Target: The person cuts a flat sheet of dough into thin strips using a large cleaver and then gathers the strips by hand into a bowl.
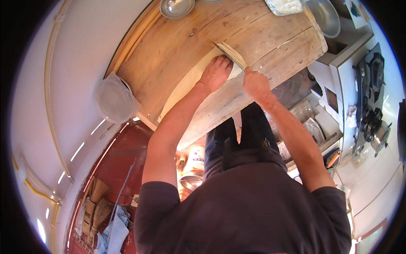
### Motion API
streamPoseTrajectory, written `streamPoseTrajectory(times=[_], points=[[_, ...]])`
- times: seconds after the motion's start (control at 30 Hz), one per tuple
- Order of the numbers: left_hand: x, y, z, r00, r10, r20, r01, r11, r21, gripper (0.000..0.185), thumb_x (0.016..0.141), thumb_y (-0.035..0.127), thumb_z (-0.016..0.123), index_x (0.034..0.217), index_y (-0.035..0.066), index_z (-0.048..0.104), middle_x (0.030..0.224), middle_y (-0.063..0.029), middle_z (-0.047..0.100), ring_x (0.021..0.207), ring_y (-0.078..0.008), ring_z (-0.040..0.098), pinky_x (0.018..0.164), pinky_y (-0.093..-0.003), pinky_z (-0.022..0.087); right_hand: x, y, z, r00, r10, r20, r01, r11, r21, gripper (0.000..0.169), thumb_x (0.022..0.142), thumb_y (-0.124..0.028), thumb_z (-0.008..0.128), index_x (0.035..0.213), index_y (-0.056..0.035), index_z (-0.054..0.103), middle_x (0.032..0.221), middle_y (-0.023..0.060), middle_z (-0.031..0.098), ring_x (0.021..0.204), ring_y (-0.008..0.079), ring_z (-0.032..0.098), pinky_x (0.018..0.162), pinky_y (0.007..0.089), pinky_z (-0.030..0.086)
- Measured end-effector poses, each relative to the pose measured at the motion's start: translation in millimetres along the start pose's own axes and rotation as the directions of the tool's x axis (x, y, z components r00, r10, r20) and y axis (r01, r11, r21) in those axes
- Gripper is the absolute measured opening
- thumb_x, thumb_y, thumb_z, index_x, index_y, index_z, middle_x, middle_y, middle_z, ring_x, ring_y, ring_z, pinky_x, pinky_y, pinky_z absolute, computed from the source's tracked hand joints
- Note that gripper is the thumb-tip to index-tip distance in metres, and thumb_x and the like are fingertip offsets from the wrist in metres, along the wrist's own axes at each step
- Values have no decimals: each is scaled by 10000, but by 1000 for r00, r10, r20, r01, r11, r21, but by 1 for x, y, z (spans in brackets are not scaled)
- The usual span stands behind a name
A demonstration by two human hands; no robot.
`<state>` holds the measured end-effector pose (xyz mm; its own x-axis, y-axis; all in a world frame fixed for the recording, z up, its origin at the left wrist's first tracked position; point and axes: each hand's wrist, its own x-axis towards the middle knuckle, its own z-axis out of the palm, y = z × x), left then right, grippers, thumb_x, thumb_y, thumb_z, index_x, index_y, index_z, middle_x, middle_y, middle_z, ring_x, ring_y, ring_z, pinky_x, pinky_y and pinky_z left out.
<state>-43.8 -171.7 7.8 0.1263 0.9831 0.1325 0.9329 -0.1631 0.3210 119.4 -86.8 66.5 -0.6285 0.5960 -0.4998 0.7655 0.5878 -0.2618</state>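
Note:
My right hand is closed around the handle of a knife, whose blade points up and left across the end of a folded sheet of dough. Against the blade's left side, my left hand rests on the dough with its fingers bent, pressing it down. The pale sheet stretches from there down and left under my left forearm. Cut dough strips lie in a narrow bunch along the blade's right side. All of this is on a large wooden board.
Long wooden rolling pins lie along the board's left edge, near a metal bowl. A glass dish of white flour stands at the top right. Translucent plastic containers sit at the left corner. A gas stove is at the right.

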Motion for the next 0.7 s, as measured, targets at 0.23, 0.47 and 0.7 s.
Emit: streamPoseTrajectory(times=[0.23,0.47,0.7], points=[[-3,1,0,998,5,-66,-4,1000,24,284,764,105,560,1004,0,670,1063,-94,619,1077,-256,544,940,-363,460,1,-8,-17,1000,-29,6,29,998,-63,122,853,-63,515,871,26,597,784,251,680,723,380,702,635,440,577],[-9,5,0,999,-38,5,38,999,24,307,781,107,552,1053,17,663,1091,-86,619,1104,-254,536,957,-360,451,6,-3,-13,998,-58,-3,58,998,-7,139,854,-74,517,873,38,598,771,262,673,729,411,691,651,462,569],[-9,1,3,999,-41,9,41,998,54,317,779,119,552,1060,28,666,1106,-81,620,1098,-244,545,951,-347,461,11,-9,-11,999,-33,-9,33,999,-41,126,852,-66,506,857,36,579,752,281,660,721,420,684,647,476,564]])
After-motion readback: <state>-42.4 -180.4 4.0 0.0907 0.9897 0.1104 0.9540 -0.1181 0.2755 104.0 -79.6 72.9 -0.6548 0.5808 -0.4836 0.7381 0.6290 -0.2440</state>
